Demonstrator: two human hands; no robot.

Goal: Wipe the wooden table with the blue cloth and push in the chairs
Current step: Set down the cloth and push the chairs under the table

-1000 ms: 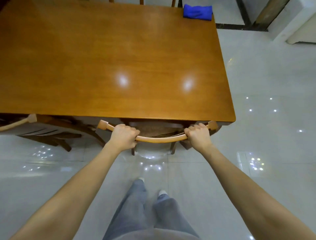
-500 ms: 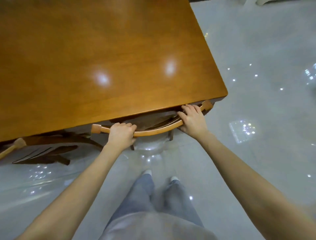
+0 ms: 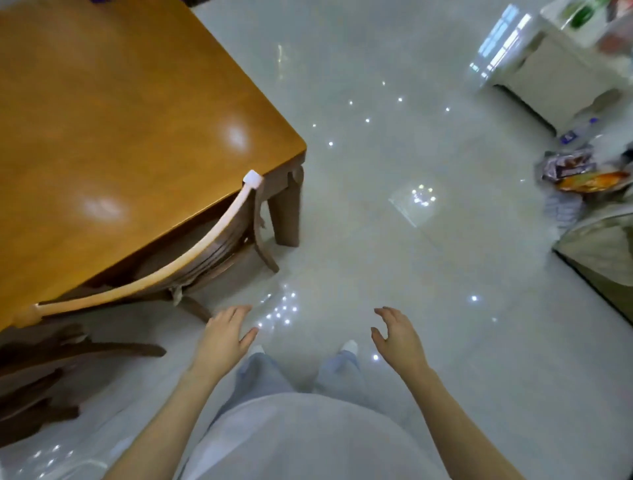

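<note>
The wooden table [image 3: 120,120] fills the upper left. A chair sits tucked under its near edge, and its curved light backrest [image 3: 191,253] lies close along the table's side. My left hand [image 3: 222,339] hovers over the floor just below that chair, fingers relaxed and holding nothing. My right hand [image 3: 397,339] floats further right above the floor, fingers spread, also holding nothing. A sliver of blue at the table's far top edge may be the cloth [image 3: 99,1]; it is almost out of view.
A second, darker chair [image 3: 41,370] stands at the lower left. Shiny white floor tiles [image 3: 411,240] spread to the right. A white cabinet [image 3: 561,75] stands at the upper right, with packets and clutter [image 3: 579,174] at the right edge. My legs are below.
Both hands have let go of the chair's backrest and pulled back over the floor. The view has swung right, and the chair now sits tucked under the table.
</note>
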